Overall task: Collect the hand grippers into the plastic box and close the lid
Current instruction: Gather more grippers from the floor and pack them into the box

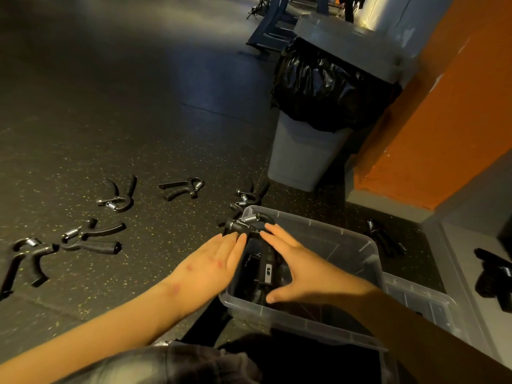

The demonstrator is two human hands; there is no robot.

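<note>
A dark rubber floor [110,112] flecked with pale specks carries a dim sheen of light across its far part. At the right an orange wall [457,120] rises above a grey base [388,202]. Beside it stands a grey bin [302,159] with a black liner [327,90] and a grey lid [352,42]. Farther back is what may be a blue metal frame [270,26].

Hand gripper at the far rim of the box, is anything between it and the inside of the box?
Nothing visible does. The hand gripper sits at the far rim of the plastic box, which has no lid on, between the fingertips of the left hand and right hand.
</note>
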